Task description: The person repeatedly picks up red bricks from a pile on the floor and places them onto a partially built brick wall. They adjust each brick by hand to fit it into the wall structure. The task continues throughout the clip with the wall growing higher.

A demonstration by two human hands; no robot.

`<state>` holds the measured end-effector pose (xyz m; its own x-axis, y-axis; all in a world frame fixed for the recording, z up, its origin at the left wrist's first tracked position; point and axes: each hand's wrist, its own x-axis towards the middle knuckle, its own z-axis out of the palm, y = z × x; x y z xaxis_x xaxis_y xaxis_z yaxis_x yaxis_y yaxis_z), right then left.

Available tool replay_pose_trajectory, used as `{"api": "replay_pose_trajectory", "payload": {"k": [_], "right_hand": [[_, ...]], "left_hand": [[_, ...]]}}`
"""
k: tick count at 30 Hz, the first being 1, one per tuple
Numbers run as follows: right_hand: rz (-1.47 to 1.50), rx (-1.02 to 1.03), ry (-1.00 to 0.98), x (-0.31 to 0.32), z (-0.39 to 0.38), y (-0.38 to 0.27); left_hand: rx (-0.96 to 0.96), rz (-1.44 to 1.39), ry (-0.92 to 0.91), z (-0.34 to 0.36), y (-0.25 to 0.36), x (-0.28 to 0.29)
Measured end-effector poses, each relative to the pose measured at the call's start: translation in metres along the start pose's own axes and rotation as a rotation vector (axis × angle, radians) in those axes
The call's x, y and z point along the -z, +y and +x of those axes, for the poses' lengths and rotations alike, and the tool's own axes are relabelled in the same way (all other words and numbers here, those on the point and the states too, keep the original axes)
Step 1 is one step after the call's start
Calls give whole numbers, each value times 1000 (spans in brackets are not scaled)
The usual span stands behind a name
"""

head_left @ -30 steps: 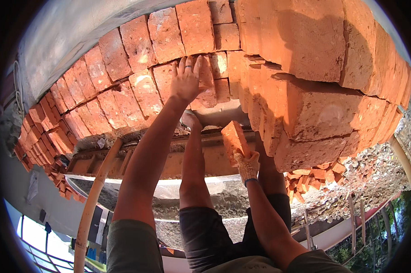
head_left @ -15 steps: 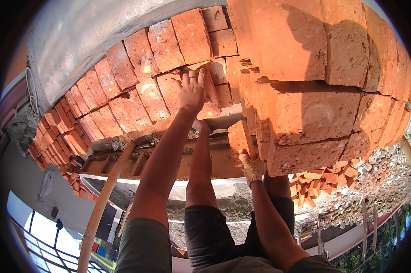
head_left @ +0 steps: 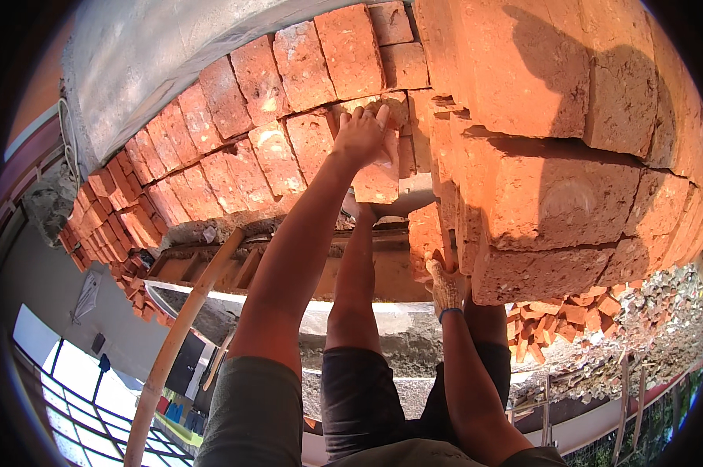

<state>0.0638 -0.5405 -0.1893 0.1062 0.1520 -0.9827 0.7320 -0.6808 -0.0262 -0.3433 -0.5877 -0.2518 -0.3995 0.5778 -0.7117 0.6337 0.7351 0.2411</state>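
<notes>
My bare left hand (head_left: 360, 140) is over an orange-red brick (head_left: 378, 184) at the near edge of the stacked rows. Its fingers curl over the far part of that brick, and the hand hides much of it. Lower and to the right, my right hand (head_left: 446, 289), in a knitted work glove, grips the near end of another brick (head_left: 427, 232). This second brick is held lengthwise away from me, close beside the tall stack on the right. My thumb shows on its face; the other fingers are partly hidden.
A tall brick stack (head_left: 546, 187) rises on the right, with rows of bricks (head_left: 277, 159) leftward below a grey wall (head_left: 180, 47). A wooden pole (head_left: 180, 335) slants at the left. Broken bricks (head_left: 562, 315) and rubble (head_left: 647, 342) lie lower right. My legs (head_left: 359, 288) stand amid this.
My left hand has shifted slightly right and its fingers have curled in; the brick under it has turned to show its broad face. The right hand keeps its brick. The whole view has shifted.
</notes>
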Motion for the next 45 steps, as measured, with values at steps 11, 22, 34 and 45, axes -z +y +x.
{"api": "replay_pose_trajectory", "payload": {"k": [11,22,34,45], "right_hand": [[-20,187,43,-16,-71,-46],[661,338,-482,-120,-14,-120],[929,296,-227,-160,66,-127],[1163,-62,-168,-167,78,-151]], "left_hand": [[22,-225,254,-139,-11,-22],[779,-1100,742,-344,-26,-47],[770,-1043,583,-374,-36,-71],[673,-990,463,-357,-8,-77]]}}
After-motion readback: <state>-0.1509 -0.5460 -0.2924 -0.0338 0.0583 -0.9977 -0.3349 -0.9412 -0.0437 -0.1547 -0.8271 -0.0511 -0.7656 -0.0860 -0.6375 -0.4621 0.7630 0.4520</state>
